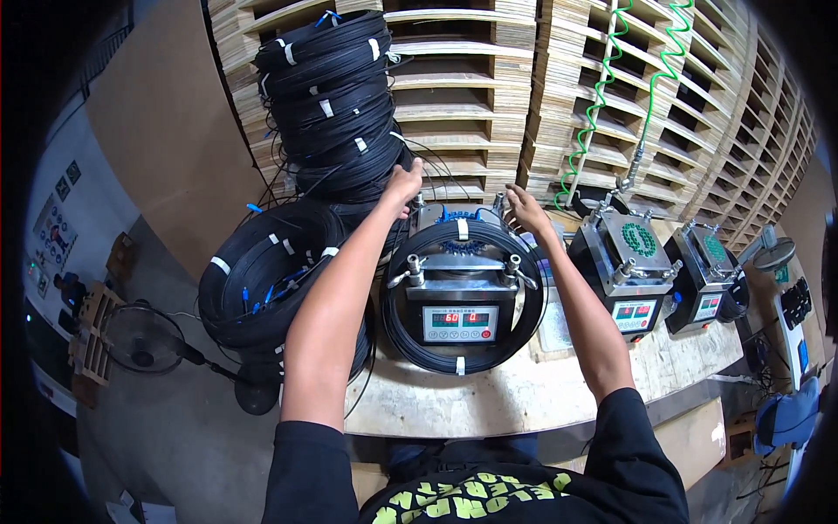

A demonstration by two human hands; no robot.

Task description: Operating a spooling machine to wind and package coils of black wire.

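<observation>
A polishing machine (pixel 460 293) with a metal top and a red digital display stands in front of me. A black cable coil (pixel 463 365), tied with white bands, rings it. Blue connectors (pixel 458 215) sit along the machine's far side. My left hand (pixel 403 189) is by its far left corner, beside a metal clamp post, thumb stretched away from the partly bent fingers. At the far right corner my right hand (pixel 525 210) reaches toward another post, fingers extended and apart. Nothing shows in either hand. Whether the fingertips touch the posts is unclear. Two metal clamp levers (pixel 522 269) flank the near side.
A tall stack of black cable coils (pixel 332 113) rises behind left; more coils (pixel 262 271) with blue connectors lie nearer. Two similar machines (pixel 633 253) stand right on the wooden table (pixel 489 406). Green coiled hoses (pixel 653 96) hang before stacked pallets (pixel 476 65). A fan (pixel 144 339) stands left.
</observation>
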